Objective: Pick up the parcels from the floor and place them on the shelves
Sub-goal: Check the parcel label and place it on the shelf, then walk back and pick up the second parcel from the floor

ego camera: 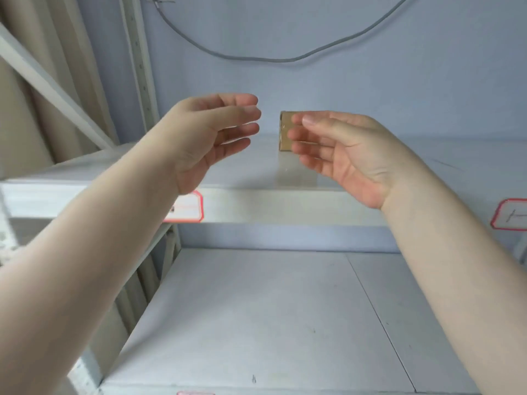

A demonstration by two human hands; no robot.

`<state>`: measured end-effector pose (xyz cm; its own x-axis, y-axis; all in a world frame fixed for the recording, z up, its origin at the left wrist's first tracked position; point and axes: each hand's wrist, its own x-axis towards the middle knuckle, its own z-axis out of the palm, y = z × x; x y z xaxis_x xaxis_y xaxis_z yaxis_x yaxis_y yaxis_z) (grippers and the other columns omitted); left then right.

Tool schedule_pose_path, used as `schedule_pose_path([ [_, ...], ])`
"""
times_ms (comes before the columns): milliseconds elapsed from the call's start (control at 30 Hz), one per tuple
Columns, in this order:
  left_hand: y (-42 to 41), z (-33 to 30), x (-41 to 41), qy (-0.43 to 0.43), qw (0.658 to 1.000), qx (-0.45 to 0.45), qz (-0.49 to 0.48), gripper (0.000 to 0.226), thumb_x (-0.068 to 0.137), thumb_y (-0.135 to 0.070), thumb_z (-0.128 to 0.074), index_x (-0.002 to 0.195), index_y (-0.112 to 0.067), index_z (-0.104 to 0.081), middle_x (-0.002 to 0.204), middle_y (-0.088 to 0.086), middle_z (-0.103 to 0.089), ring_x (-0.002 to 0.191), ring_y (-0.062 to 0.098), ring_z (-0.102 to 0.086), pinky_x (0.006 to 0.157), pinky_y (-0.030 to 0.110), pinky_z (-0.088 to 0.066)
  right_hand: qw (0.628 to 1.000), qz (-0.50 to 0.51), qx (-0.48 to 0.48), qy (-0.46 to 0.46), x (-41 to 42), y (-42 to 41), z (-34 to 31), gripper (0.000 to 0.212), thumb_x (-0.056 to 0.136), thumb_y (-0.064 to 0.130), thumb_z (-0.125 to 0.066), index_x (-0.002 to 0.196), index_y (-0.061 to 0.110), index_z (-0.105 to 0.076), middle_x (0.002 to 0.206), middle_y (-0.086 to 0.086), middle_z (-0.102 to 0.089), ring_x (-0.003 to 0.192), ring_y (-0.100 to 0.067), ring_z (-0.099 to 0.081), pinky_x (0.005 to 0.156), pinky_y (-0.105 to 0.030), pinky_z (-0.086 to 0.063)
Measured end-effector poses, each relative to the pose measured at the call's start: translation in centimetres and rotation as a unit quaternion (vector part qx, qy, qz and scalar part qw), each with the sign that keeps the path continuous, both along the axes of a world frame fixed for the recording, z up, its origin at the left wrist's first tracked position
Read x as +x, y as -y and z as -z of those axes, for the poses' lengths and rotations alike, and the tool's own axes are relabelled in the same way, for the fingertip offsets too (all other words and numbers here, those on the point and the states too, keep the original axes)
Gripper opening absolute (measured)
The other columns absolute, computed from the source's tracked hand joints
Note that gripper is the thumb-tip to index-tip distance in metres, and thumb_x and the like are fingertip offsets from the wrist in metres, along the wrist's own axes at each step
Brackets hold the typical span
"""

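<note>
A small brown cardboard parcel (285,132) stands on the upper white shelf (256,206), back near the wall. My right hand (339,155) is open in front of the parcel, fingers spread and hiding most of it; I cannot tell whether the fingertips touch it. My left hand (211,135) hovers open to the left of the parcel, palm facing right, a gap between it and the box. Neither hand holds anything.
A lower white shelf (271,323) lies below. Red-bordered labels (185,208) (510,215) are stuck on the upper shelf's front edge. A grey cable (271,59) sags on the blue wall. A perforated upright post (139,61) and beige curtain (42,67) stand at left.
</note>
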<state>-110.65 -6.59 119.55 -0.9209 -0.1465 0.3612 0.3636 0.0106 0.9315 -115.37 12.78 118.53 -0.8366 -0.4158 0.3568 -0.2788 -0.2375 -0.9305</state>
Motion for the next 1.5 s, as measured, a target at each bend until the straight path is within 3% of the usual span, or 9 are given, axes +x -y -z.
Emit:
schedule_pose_path([
  [100, -1.2, 3.5, 5.5, 0.003, 0.998, 0.057, -0.031, 0.015, 0.085, -0.012, -0.068, 0.098, -0.02, -0.07, 0.087, -0.006, -0.072, 0.08, 0.008, -0.071, 0.072, 0.018, -0.055, 0.996, -0.076, -0.009, 0.037, 3.1, -0.2, 3.2, 0.009, 0.092, 0.017, -0.059, 0.093, 0.015, -0.068, 0.079, 0.002, -0.073, 0.069, -0.009, -0.069, 0.065, -0.018, -0.054],
  [233, -3.1, 9.7, 11.7, 0.048, 0.985, 0.139, -0.094, 0.016, 0.089, -0.011, -0.062, 0.1, -0.02, -0.069, 0.086, -0.006, -0.074, 0.078, 0.007, -0.07, 0.082, 0.022, -0.053, 0.982, -0.148, 0.02, 0.115, 6.7, -0.2, 8.5, 0.011, 0.092, 0.015, -0.058, 0.088, 0.017, -0.068, 0.073, 0.004, -0.073, 0.063, -0.006, -0.068, 0.06, -0.016, -0.052],
  [500, -7.6, 20.7, 23.8, 0.151, 0.922, 0.268, -0.236, 0.018, 0.091, -0.007, -0.06, 0.105, -0.014, -0.069, 0.087, -0.002, -0.076, 0.078, 0.01, -0.07, 0.081, 0.025, -0.054, 0.924, -0.266, 0.098, 0.256, 15.9, 0.4, 18.4, 0.005, 0.089, 0.015, -0.063, 0.092, 0.015, -0.067, 0.076, 0.001, -0.072, 0.068, -0.009, -0.067, 0.065, -0.019, -0.053],
  [600, -8.6, 24.2, 29.3, 0.178, 0.889, 0.31, -0.287, 0.019, 0.09, -0.007, -0.062, 0.106, -0.012, -0.069, 0.09, 0.0, -0.076, 0.081, 0.012, -0.071, 0.079, 0.025, -0.055, 0.904, -0.299, 0.138, 0.273, 20.5, 1.0, 21.8, 0.005, 0.088, 0.016, -0.064, 0.091, 0.015, -0.068, 0.078, 0.001, -0.073, 0.072, -0.011, -0.067, 0.072, -0.021, -0.052],
  [867, -10.5, 32.4, 45.6, 0.233, 0.8, 0.394, -0.388, 0.018, 0.093, -0.007, -0.059, 0.105, -0.015, -0.07, 0.094, -0.001, -0.077, 0.082, 0.008, -0.07, 0.077, 0.019, -0.057, 0.843, -0.358, 0.264, 0.303, 34.8, 2.0, 29.9, 0.009, 0.088, 0.017, -0.066, 0.096, 0.015, -0.068, 0.073, 0.004, -0.074, 0.067, -0.009, -0.066, 0.066, -0.019, -0.051],
  [1067, -13.2, 37.9, 61.8, 0.256, 0.716, 0.481, -0.437, 0.017, 0.094, -0.008, -0.058, 0.103, -0.015, -0.069, 0.094, -0.001, -0.075, 0.078, 0.006, -0.071, 0.07, 0.015, -0.058, 0.795, -0.388, 0.347, 0.311, 49.8, 2.2, 35.0, 0.006, 0.089, 0.017, -0.065, 0.094, 0.016, -0.068, 0.077, 0.002, -0.073, 0.068, -0.009, -0.064, 0.07, -0.021, -0.049],
  [1333, -17.7, 42.0, 82.9, 0.277, 0.644, 0.472, -0.535, 0.014, 0.091, -0.007, -0.063, 0.101, -0.016, -0.069, 0.097, 0.002, -0.073, 0.085, 0.01, -0.068, 0.078, 0.019, -0.053, 0.711, -0.453, 0.432, 0.321, 69.5, 1.9, 39.6, 0.008, 0.088, 0.018, -0.066, 0.095, 0.014, -0.066, 0.084, -0.003, -0.071, 0.072, -0.013, -0.064, 0.069, -0.02, -0.05],
  [1500, -19.8, 43.2, 91.0, 0.27, 0.574, 0.502, -0.588, 0.013, 0.09, -0.005, -0.064, 0.093, -0.017, -0.068, 0.092, 0.001, -0.071, 0.082, 0.01, -0.066, 0.082, 0.02, -0.051, 0.66, -0.498, 0.486, 0.282, 77.3, 2.1, 41.6, 0.006, 0.088, 0.017, -0.066, 0.094, 0.014, -0.068, 0.087, -0.004, -0.072, 0.074, -0.014, -0.066, 0.072, -0.022, -0.052],
])
